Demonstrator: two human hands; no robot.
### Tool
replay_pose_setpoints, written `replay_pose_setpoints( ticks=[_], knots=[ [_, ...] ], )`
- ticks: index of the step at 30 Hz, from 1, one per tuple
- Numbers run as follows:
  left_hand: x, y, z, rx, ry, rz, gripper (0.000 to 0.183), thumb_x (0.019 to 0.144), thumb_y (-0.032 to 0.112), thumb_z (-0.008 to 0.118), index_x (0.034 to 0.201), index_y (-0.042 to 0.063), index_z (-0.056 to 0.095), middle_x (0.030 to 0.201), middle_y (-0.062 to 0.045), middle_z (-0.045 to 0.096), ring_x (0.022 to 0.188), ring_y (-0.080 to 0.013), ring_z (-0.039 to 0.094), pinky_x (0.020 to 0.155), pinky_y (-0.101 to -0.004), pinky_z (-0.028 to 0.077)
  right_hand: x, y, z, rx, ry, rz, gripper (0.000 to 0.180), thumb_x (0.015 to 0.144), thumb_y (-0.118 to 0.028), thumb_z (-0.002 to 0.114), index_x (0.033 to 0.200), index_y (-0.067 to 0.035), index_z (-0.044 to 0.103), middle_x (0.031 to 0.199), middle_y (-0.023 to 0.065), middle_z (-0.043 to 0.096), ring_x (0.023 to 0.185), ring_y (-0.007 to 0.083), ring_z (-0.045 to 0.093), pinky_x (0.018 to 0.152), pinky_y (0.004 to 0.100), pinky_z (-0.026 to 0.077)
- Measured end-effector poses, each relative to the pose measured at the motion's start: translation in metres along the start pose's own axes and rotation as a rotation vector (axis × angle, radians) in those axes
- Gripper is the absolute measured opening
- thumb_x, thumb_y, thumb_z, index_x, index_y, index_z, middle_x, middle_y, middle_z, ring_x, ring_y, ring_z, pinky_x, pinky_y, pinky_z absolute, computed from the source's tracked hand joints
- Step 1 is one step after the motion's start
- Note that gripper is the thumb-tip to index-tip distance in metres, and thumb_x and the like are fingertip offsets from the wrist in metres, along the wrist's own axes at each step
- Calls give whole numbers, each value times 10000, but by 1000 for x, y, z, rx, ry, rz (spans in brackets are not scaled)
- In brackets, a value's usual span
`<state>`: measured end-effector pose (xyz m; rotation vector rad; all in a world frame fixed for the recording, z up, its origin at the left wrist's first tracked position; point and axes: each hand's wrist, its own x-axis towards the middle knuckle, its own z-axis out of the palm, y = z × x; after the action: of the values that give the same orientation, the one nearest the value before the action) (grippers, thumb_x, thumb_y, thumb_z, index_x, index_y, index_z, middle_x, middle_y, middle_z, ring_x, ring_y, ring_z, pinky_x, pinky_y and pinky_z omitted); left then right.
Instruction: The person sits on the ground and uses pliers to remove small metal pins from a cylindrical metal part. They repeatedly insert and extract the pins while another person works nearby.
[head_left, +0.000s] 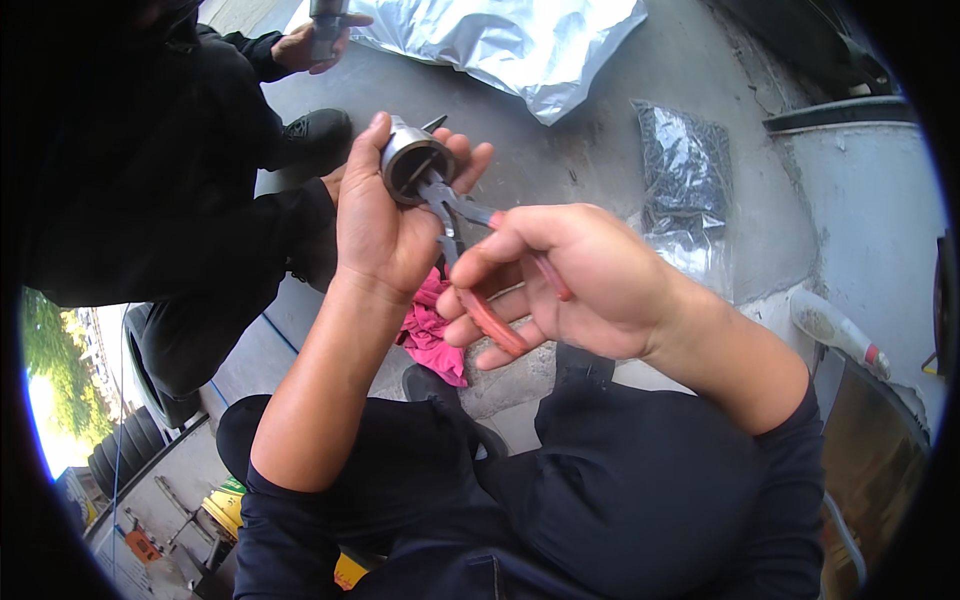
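A hollow metal cylindrical part (415, 159) rests in my left hand (386, 217), its round opening turned towards me, with the thumb along one side and the fingers behind it. My right hand (570, 285) holds pliers (450, 202) with red-covered handles. The handles are spread, and the jaws reach into the part's opening; their tips are hidden inside. A pointed dark piece sticks out behind the metal part. Below my hands a pink cloth (439, 330) lies on the ground near my shoe.
A co-worker in dark clothes crouches at the left, one hand (315, 49) holding a similar metal part (328, 30). A silver plastic sheet (510, 45) lies ahead; a clear bag of dark small items (684, 169) is on the floor at right. Tyres (127, 450) stand at lower left.
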<state>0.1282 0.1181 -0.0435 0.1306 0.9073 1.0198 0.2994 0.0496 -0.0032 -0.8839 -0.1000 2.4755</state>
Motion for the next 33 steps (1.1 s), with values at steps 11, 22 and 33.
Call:
replay_pose_setpoints(
  ticks=[11, 22, 33],
  knots=[
    [16, 6, -17, -38, -102, -67, 392, 1026, 308, 460, 995, -81, 496, 893, -201, 619, 868, -297, 662, 1023, -520, 513, 5, 6, 3, 61, -14, 6, 354, 946, -199, 393, 997, 98, 579, 962, 223, 639, 893, 350, 668, 760, 463, 569],
    [28, 0, -21, -12, 74, -38, 407, 1007, 298, 463, 955, -105, 485, 885, -195, 584, 839, -301, 649, 1001, -516, 529, 25, 18, 5, 144, 44, -71, 192, 880, -158, 461, 905, 20, 528, 841, 167, 586, 759, 307, 648, 691, 470, 557],
    [32, -4, -25, 47, 93, -59, 375, 1001, 275, 476, 950, -97, 487, 870, -186, 594, 825, -312, 645, 1003, -525, 521, 22, 3, -11, 43, 6, 11, 283, 923, -184, 427, 902, 63, 563, 864, 211, 633, 801, 345, 685, 715, 450, 589]
  ],
)
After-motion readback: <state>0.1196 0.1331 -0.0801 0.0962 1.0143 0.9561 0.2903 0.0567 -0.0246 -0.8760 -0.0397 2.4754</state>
